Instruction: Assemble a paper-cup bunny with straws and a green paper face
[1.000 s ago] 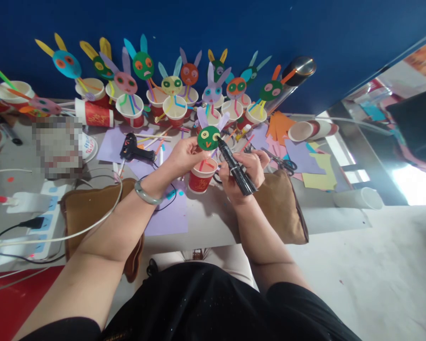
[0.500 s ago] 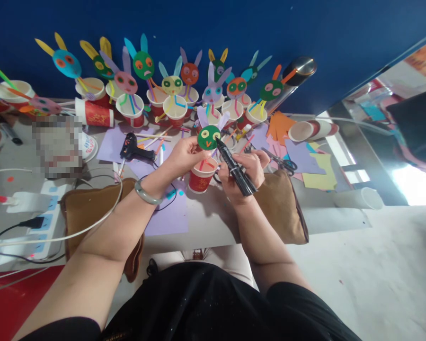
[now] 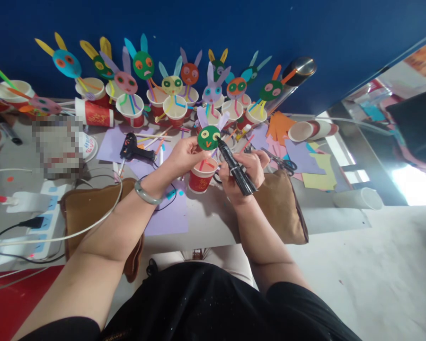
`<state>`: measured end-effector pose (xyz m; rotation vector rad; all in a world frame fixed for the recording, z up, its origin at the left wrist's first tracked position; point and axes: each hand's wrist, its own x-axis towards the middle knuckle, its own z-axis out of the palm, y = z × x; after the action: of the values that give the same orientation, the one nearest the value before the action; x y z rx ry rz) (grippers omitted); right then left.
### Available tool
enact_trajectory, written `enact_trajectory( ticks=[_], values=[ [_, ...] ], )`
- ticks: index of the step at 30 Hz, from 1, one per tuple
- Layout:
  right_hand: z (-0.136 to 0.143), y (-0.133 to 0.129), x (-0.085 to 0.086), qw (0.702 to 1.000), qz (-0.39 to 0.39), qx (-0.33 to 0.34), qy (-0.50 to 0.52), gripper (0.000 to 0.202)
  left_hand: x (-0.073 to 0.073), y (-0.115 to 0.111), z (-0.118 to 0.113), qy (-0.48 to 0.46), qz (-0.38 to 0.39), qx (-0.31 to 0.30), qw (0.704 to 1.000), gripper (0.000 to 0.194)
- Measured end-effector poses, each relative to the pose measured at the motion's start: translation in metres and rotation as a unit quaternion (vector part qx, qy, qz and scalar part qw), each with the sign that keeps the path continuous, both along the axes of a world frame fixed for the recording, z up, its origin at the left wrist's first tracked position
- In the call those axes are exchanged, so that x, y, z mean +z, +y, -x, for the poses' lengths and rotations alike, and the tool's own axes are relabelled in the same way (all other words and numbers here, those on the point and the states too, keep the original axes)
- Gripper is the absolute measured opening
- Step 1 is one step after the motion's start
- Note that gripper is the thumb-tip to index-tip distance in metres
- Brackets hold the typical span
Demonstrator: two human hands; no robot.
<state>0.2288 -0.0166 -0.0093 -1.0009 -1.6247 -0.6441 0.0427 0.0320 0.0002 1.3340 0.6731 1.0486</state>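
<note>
My left hand (image 3: 187,155) pinches the lower left edge of a green paper rabbit head (image 3: 208,137), which has light purple ears, pale round eyes and an orange mouth. Below the head stands a red and white paper cup (image 3: 199,180) with red strips inside. My right hand (image 3: 246,171) is closed around a black marker (image 3: 236,170), whose tip meets the eye on the right of the green head.
Several cups with paper rabbit heads (image 3: 144,65) line the blue wall. A black glue gun (image 3: 137,149) lies left, scissors (image 3: 280,162) and coloured paper (image 3: 319,173) right. Brown cushions (image 3: 280,206) flank the near edge; a power strip (image 3: 48,220) and cables are far left.
</note>
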Motion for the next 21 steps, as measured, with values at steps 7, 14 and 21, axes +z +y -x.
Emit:
enact_trajectory(
  ticks=[7,14,21],
  values=[
    [-0.0002,-0.0029,0.0025,0.998,-0.006,0.051,0.030,0.018,0.0025,-0.0012,0.0010,0.037,0.017,0.008,0.999,0.024],
    [0.0003,-0.0014,0.0022,1.000,-0.004,0.028,0.013,0.018,0.0012,-0.0013,-0.0003,0.007,0.006,0.000,1.000,0.029],
    [-0.0006,0.0001,0.0001,1.000,-0.001,0.025,0.011,0.017,-0.0005,-0.0003,0.0005,0.006,-0.003,0.002,1.000,0.031]
  ],
)
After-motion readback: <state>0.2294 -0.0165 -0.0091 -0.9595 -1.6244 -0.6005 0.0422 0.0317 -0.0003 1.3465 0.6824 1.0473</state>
